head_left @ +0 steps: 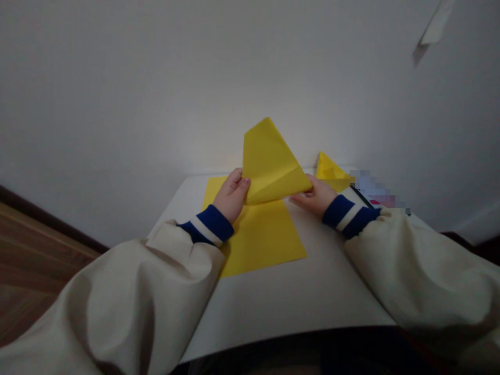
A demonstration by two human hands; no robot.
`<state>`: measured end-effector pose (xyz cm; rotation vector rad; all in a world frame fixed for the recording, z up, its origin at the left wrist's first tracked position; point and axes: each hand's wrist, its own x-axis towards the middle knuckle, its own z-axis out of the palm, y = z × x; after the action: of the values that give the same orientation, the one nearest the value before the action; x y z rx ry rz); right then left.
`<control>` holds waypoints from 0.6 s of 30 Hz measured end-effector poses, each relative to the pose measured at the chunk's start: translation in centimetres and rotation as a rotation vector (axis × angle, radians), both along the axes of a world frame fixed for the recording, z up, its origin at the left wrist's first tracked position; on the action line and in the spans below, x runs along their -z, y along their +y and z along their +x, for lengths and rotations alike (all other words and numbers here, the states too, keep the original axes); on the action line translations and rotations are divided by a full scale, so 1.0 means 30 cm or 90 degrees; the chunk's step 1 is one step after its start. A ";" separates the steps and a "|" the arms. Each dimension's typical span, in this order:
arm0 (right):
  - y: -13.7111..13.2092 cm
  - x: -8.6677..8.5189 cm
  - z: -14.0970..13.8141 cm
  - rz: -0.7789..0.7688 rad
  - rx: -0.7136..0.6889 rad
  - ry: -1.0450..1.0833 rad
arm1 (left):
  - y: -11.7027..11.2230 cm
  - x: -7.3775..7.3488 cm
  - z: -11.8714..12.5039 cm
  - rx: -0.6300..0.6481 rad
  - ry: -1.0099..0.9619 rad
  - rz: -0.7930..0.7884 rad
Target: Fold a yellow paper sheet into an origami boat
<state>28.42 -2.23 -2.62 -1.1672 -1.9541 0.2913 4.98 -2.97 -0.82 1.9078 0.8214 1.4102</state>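
Observation:
A folded piece of yellow paper (269, 161) is held up between my two hands, its pointed top tilted up and a crease running across its lower part. My left hand (231, 195) pinches its left edge, thumb on the near face. At the lower right corner, my right hand (312, 197) grips the paper between thumb and fingers. Beneath them a flat yellow sheet (265, 237) lies on the white table (289, 297), partly covered by my left hand and the folded paper.
Another folded yellow paper shape (330, 169) stands at the table's back right. Beside it lie a dark-edged item and a blurred, pixelated patch (375, 187). A pale wall (156, 104) rises behind the table, with a scrap of white paper (437, 23) on it. Wooden flooring (35, 250) shows at left.

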 end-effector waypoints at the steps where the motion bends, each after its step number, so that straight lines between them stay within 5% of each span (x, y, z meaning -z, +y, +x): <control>1: 0.003 0.002 0.000 -0.030 0.006 0.075 | 0.003 0.006 0.005 0.022 -0.056 -0.045; 6: 0.018 0.019 0.002 -0.188 -0.084 0.321 | 0.004 0.012 0.006 0.085 -0.220 -0.224; 18: -0.002 -0.011 -0.024 -0.265 -0.261 0.276 | -0.020 -0.008 0.014 0.177 -0.320 -0.368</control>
<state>27.70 -2.30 -2.31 -0.8402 -1.7653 1.1150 5.39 -3.56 -0.59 1.1136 0.5992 1.2284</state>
